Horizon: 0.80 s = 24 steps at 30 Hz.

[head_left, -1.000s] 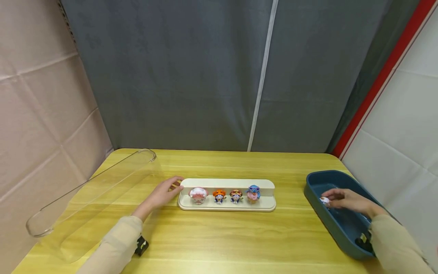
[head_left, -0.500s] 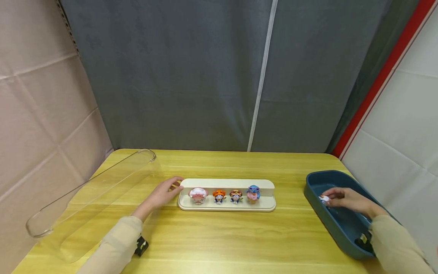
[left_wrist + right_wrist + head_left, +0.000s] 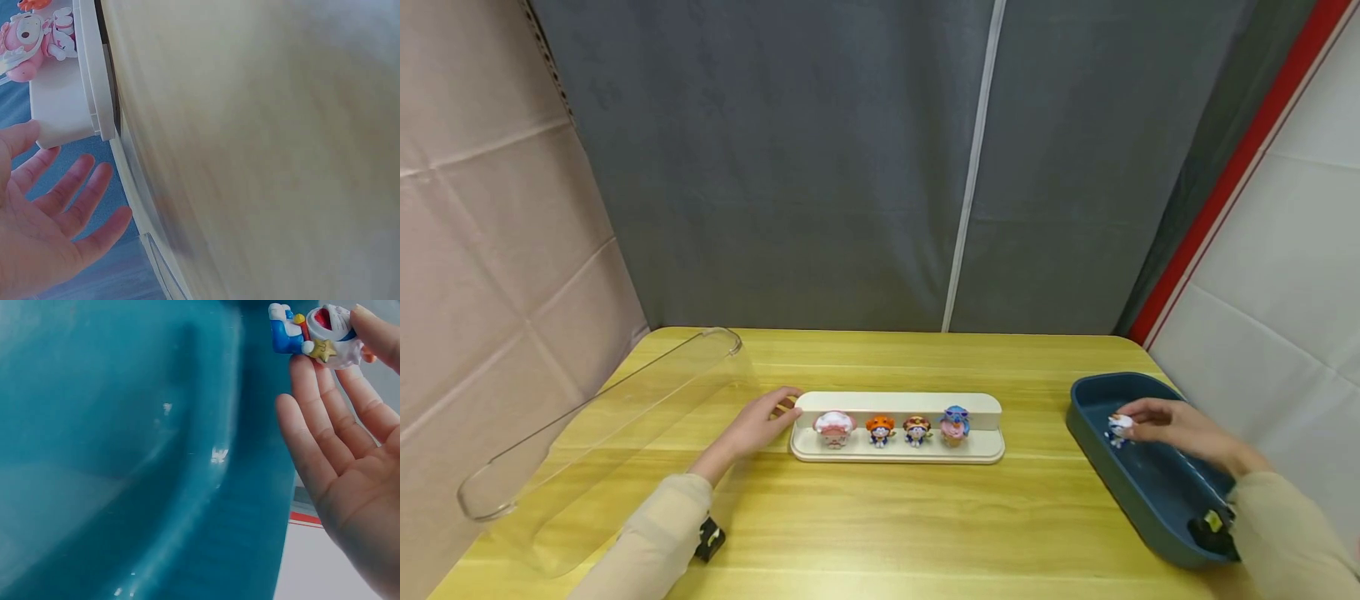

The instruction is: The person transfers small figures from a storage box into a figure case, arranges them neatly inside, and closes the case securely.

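In the head view my left hand (image 3: 760,423) is at the left end of a cream display stand (image 3: 895,454), thumb and index finger pinching its corner while the other fingers spread apart in the left wrist view. Standing in a row on it are a pink figurine (image 3: 834,429) with a white top, two orange-capped figurines (image 3: 880,431) and a blue-and-pink figurine (image 3: 956,426). Over a dark blue bin (image 3: 1093,454), my right hand (image 3: 1180,432) pinches a small figurine (image 3: 331,337). It has a white head, blue legs and a yellow star.
A clear plastic cover (image 3: 617,442) lies slantwise on the left of the wooden table (image 3: 880,533). A grey curtain (image 3: 775,167) hangs behind the table, with pale cloth walls (image 3: 475,250) at the sides.
My right hand has risen slightly and shifted right with the figurine, which now shows more of its blue body. The left hand and the stand have stayed in place.
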Tool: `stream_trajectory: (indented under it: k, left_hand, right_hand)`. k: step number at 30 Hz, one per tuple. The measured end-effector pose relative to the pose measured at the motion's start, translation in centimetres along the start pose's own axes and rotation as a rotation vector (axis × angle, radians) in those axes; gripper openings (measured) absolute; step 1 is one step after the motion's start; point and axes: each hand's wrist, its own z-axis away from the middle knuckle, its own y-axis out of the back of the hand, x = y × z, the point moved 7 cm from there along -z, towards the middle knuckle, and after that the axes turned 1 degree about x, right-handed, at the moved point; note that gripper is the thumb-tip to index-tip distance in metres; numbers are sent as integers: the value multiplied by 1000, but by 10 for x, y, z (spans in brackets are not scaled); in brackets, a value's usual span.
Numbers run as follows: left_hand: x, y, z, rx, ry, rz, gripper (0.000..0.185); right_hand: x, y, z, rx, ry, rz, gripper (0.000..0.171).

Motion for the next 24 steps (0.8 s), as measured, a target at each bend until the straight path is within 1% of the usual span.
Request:
stream_trajectory:
  k: [9,11,18,24]
  left_hand:
    - [0,0,1,-2,13,2,29]
    - [1,1,1,-1,3,-2,29]
    - [0,2,1,3,15,-7,29]
    - [0,1,1,-1,7,-3,30]
  right_hand:
    - [-21,8,9,64,2,34,38]
    - [-24,9,10,75,3,44,39]
    - [-42,13,11,89,27,88,38]
    - [-63,10,7,100,52,115,37]
